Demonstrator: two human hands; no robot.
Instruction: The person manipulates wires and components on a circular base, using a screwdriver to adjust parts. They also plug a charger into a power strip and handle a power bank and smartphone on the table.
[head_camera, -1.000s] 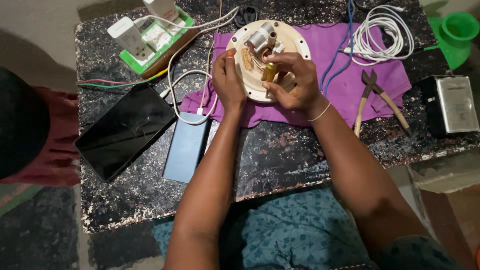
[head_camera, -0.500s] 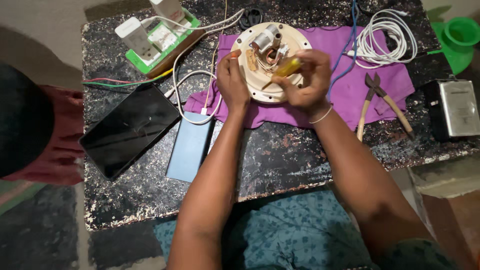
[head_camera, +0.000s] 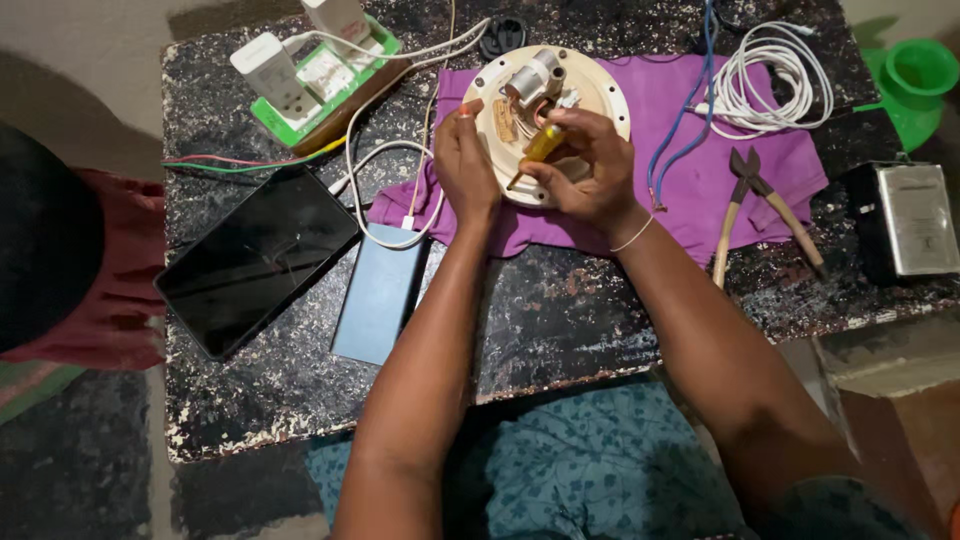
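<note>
Cream plastic, round and shallow, the disc-shaped fitting (head_camera: 590, 95) lies on a purple cloth (head_camera: 700, 190) beneath both hands, with a small metal part and copper-coloured windings showing just beyond the fingertips; the right hand (head_camera: 585, 175) has its fingers closed round a yellow-handled screwdriver (head_camera: 540, 148), whose tip angles down toward the disc near the heel of the left hand; the left hand (head_camera: 465, 160) presses against the disc's near-left rim, fingers together and curled, steadying it rather than gripping anything I can make out.

As I judge it, the tool could skid off its seat and jab the left hand, since that hand sits right beside the tip; the disc could also slide, because the cloth under it is loose and rumpled; thin wires close to the right fingers might get nicked.

Beyond the right wrist lie pliers (head_camera: 750, 195), blue wires and a coil of white cable (head_camera: 770, 75); left of the left hand a white cord loops to a blue power bank (head_camera: 380, 295), with a dark tablet (head_camera: 255, 260) further out; the black table (head_camera: 560, 320) is chipped and speckled; the floor beside it is pale.
</note>
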